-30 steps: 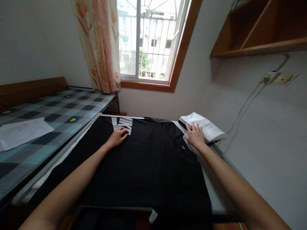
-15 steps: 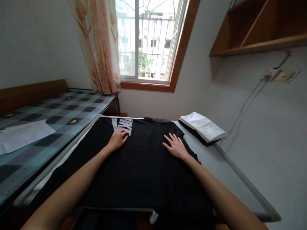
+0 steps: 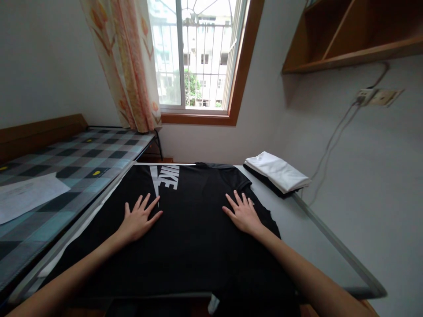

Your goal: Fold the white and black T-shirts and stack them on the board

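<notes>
A black T-shirt (image 3: 194,237) with a white printed logo is spread out sideways over the table, its collar toward the right. My left hand (image 3: 139,219) lies on the shirt just below the print, palm down and fingers spread. On the shirt's right part rests my right hand (image 3: 243,213), flat with fingers apart, near the sleeve. Neither hand grips the cloth. The shirt's near side hangs over the front edge of the table.
Folded white and black clothes (image 3: 277,171) are stacked at the table's (image 3: 317,246) back right corner. To the left stands a bed with a checked mattress (image 3: 109,149) and paper (image 3: 29,198) on it. A shelf (image 3: 350,44) and cables (image 3: 333,136) are on the right wall.
My left hand has slid off the logo toward me and leftward, its fingers now spread, so more of the print shows. My right hand has shifted slightly toward me. The view has turned a little.
</notes>
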Tool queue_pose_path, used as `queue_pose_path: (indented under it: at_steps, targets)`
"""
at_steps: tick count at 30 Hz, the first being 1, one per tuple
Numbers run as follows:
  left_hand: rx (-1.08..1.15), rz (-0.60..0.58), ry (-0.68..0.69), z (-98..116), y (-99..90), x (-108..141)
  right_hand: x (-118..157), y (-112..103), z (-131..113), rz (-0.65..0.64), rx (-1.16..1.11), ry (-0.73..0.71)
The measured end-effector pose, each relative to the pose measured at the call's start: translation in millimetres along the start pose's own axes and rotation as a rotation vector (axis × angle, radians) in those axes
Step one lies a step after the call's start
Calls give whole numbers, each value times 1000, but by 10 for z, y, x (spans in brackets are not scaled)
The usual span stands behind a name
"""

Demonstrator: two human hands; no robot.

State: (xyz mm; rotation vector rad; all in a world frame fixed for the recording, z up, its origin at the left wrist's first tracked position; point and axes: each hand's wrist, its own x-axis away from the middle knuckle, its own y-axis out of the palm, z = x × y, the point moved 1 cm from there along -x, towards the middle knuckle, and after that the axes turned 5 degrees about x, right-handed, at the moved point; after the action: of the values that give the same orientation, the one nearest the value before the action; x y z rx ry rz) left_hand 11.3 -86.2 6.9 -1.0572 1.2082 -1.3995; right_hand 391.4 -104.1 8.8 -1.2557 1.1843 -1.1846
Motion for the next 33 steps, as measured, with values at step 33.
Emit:
queue_pose_path:
  at_steps: [33]
  targets:
    - [23,133,-149,-220,-23,-522,-494,39,303,38,23,-3]
